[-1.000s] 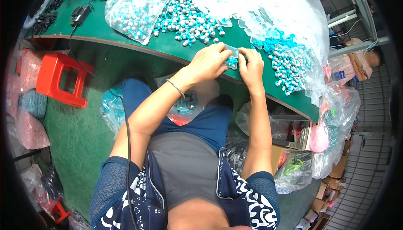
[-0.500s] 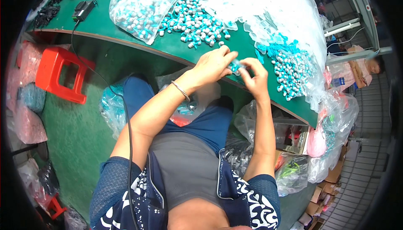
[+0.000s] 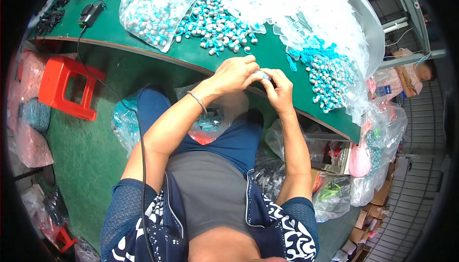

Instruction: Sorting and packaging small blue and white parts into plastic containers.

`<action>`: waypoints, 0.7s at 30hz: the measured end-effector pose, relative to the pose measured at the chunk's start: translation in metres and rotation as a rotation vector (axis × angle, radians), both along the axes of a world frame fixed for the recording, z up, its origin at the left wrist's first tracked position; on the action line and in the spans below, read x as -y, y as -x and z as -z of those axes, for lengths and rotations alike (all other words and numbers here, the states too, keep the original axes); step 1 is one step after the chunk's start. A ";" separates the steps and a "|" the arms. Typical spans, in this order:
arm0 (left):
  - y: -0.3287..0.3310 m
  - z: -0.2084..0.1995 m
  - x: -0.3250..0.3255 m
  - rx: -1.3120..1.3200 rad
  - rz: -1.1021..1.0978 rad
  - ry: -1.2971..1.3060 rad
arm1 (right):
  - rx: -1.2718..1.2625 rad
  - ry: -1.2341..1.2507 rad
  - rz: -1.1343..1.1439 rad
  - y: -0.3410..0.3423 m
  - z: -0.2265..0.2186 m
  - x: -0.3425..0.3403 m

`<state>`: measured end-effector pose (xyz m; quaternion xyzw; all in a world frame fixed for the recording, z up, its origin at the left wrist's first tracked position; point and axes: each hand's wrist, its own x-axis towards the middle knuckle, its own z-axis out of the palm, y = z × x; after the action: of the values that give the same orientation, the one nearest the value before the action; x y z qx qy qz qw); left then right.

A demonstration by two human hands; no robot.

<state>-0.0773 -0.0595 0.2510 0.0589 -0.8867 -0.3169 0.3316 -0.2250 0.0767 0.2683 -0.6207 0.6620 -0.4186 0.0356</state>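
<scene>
My left hand (image 3: 233,76) and my right hand (image 3: 279,91) meet over the table's front edge. Their fingertips pinch a small clear plastic packet (image 3: 261,75) from both sides; the fingers mostly cover it, so its contents are hard to make out. Just beyond my left hand lies a loose heap of small teal pieces with grey-and-white rounded ends (image 3: 215,30). A second heap of similar pieces (image 3: 329,78), with teal cords, lies to the right of my right hand. Behind it spreads a big pile of small clear plastic bags (image 3: 306,11).
A large clear bag of the teal pieces (image 3: 150,16) rests on the green table (image 3: 267,54). A black adapter (image 3: 91,14) trails a cable down past my left arm. A red stool (image 3: 69,87) stands left on the floor. Filled bags (image 3: 334,197) crowd the right side. Another person (image 3: 399,78) is far right.
Both hands have shifted slightly left and drawn closer together around the packet. The teal colour seen between the fingers before is now mostly covered.
</scene>
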 end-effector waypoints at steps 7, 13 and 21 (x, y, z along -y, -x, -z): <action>-0.001 -0.004 -0.009 -0.031 -0.105 0.004 | -0.446 0.038 0.325 0.056 -0.014 0.029; -0.005 -0.005 -0.008 -0.032 -0.061 0.044 | -0.819 -0.174 0.624 0.078 -0.007 0.051; -0.056 0.043 -0.051 -0.131 0.064 0.097 | -0.845 -0.213 0.674 0.092 0.005 0.046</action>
<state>-0.0214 -0.0087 0.2076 -0.0065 -0.8788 -0.2870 0.3812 -0.3166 0.0307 0.2628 -0.4812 0.8195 -0.0520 -0.3069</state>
